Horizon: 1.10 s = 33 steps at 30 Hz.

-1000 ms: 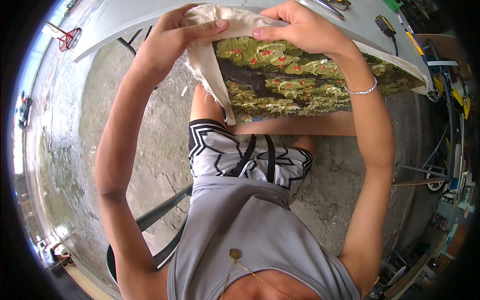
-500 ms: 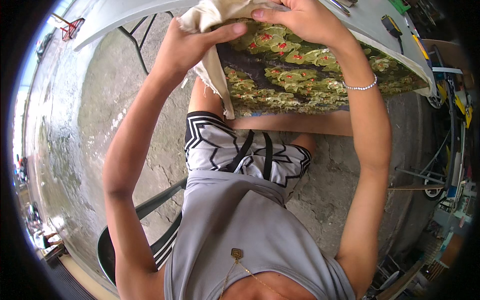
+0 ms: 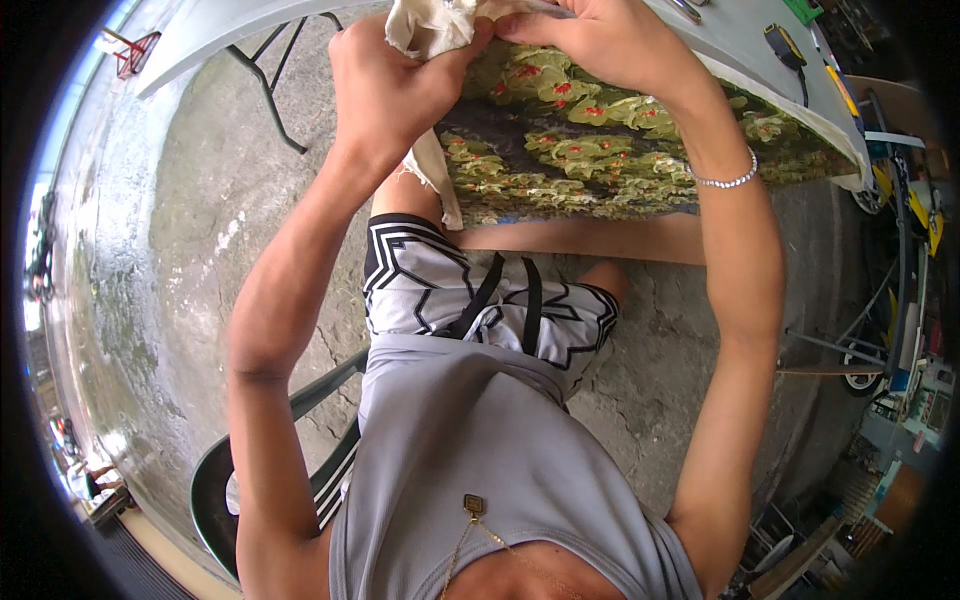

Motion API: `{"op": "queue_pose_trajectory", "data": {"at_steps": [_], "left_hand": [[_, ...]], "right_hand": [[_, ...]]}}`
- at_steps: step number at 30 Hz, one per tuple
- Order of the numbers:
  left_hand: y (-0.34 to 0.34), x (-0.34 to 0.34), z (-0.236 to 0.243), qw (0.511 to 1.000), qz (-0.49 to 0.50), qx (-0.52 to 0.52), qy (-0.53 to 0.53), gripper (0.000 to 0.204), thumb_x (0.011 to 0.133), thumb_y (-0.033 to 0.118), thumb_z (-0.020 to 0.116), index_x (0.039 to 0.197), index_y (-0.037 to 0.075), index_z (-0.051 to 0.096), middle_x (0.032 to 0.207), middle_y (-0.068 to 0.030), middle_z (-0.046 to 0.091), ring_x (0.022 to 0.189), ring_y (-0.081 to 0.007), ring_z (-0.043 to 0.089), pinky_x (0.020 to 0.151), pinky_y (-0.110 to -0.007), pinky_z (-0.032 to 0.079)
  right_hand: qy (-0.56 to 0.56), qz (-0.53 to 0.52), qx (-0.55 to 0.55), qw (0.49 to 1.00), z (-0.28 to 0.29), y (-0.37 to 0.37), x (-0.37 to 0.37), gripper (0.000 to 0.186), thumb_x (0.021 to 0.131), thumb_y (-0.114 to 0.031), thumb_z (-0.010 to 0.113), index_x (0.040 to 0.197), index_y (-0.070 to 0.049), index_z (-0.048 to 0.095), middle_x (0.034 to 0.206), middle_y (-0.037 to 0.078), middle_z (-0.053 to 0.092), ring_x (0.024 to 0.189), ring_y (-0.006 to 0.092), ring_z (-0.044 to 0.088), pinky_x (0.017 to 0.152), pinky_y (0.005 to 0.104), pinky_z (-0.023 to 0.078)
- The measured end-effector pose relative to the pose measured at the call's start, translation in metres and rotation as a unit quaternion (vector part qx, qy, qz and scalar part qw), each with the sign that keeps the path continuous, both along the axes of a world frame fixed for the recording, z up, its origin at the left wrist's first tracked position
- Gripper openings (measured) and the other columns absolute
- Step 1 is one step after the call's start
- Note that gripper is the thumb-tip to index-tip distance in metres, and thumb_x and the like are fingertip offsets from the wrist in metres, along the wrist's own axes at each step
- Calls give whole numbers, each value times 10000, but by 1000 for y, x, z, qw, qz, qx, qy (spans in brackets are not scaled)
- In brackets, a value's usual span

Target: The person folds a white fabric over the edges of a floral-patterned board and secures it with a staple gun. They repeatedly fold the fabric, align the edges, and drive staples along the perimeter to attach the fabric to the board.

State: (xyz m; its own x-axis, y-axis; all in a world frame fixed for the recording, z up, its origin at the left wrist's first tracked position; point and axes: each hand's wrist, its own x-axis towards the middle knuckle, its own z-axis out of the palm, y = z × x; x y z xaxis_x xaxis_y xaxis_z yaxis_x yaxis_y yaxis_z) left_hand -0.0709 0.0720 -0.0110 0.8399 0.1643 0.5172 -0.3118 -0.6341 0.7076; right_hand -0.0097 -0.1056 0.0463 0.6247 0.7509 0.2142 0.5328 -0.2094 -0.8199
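Note:
A painted canvas with thick green leaves and red dabs slopes from the table toward my lap. Its unpainted cream border is bunched and folded over at the top, with a frayed strip hanging down at the left. My left hand is closed on that folded border, thumb pressed on it. Close by on the right, my right hand pinches the canvas's upper edge, its thumb almost meeting my left thumb. The fingers behind the cloth are partly hidden.
A white table stands ahead, carrying a yellow and black tape measure and some metal tools at the right. A dark green chair is under me. Metal frames with wheels stand at the right on the concrete floor.
My left hand has moved right, close to my right hand, and its wrist has turned inward. The cream border is now more bunched up. My right hand has stayed nearly in place.

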Motion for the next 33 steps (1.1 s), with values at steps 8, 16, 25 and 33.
{"op": "queue_pose_trajectory", "data": {"at_steps": [8,16,25,33], "left_hand": [[-15,-3,5,984,1,-180,2,169,783,98,723,882,-28,670,772,-56,674,696,-104,615,615,-251,498],[-5,3,25,930,-106,-317,155,161,749,-65,622,894,-7,662,823,-80,676,737,-142,635,668,-261,516],[2,26,75,993,-29,-69,95,644,763,294,745,1248,-35,477,1117,-195,603,1040,-297,590,903,-392,478],[9,29,121,813,-343,264,391,441,796,355,738,1069,18,655,835,-77,689,740,-157,624,651,-295,486]], "right_hand": [[-44,-64,-113,991,5,3,1,146,808,-75,619,755,60,610,585,1,522,581,66,440,522,268,370],[165,-61,-119,977,2,9,15,115,824,-60,624,769,30,668,650,-21,569,566,78,457,527,238,376],[239,-88,-138,957,13,12,10,117,814,-27,616,858,59,683,712,74,641,597,129,551,553,236,433],[291,-57,-97,950,19,8,11,123,770,-5,634,841,89,669,721,103,655,606,140,587,566,224,461]]}}
